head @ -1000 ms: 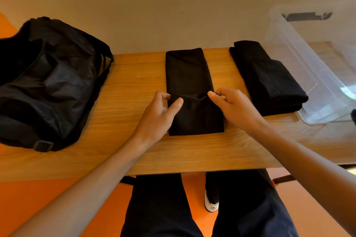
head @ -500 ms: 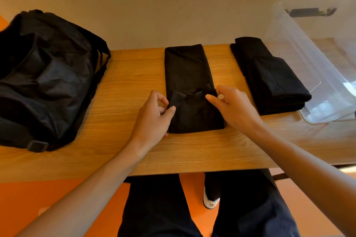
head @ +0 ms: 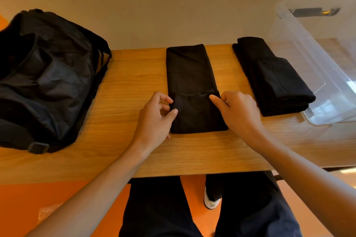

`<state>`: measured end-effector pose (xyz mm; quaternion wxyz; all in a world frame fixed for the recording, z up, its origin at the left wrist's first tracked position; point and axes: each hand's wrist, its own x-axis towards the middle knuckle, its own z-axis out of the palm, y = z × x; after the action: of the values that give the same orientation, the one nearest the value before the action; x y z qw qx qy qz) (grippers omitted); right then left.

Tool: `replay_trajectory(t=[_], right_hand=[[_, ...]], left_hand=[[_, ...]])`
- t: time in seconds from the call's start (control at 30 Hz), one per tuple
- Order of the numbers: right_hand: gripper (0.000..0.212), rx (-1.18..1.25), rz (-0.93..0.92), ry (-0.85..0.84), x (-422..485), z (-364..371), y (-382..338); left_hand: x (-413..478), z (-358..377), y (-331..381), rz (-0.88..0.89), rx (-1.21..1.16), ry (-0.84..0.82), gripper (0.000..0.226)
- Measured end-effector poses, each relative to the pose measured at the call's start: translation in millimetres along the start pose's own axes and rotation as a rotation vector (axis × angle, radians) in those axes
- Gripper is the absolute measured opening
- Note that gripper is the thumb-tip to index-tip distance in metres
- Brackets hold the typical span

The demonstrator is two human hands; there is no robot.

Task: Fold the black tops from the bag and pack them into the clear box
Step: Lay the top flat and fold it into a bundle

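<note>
Our left hand point(head: 154, 119) and right hand point(head: 238, 115) fingers pinch the flap of one black top point(head: 188, 71); one folded pile point(head: 277, 82) at two o'clock, one bag point(head: 44, 75), one clear box point(head: 308, 48).

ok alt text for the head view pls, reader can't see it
The left hand and right hand pinch the side edges of a partly folded black top lying lengthwise on a wooden table, seen from above. A black bag sits at the left; at the right, a folded black pile lies beside a clear box.
</note>
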<state>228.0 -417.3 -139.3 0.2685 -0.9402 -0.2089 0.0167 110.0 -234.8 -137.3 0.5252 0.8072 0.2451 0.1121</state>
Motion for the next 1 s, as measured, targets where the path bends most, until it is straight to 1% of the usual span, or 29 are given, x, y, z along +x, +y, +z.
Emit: replay_trajectory(t=[0.23, 0.5, 0.6, 0.83, 0.93, 1.0], right_hand=[[0.045, -0.01, -0.016, 0.053, 4.7, 1.0, -1.6], [0.045, -0.085, -0.041, 0.095, 10.7, 6.3, -3.0], [0.046, -0.097, -0.036, 0.104, 12.9, 9.8, -2.5], [0.047, -0.103, -0.036, 0.119, 19.9, 15.5, -1.6], [0.048, -0.126, -0.029, 0.127, 22.0, 17.5, -2.3], [0.043, -0.108, -0.023, 0.134, 19.9, 15.5, -3.2]], left_hand=[[7.4, 3.9, 0.4, 0.063, 0.044, 0.054, 0.02], [4.7, 15.0, 4.6, 0.186, 0.239, 0.161, 0.024], [4.9, 16.1, 2.0, 0.197, 0.278, 0.184, 0.025], [8.2, 16.7, 1.3, 0.186, 0.278, 0.218, 0.027], [8.8, 16.1, -1.1, 0.202, 0.309, 0.226, 0.022], [8.6, 14.1, -2.4, 0.255, 0.397, 0.259, 0.017]])
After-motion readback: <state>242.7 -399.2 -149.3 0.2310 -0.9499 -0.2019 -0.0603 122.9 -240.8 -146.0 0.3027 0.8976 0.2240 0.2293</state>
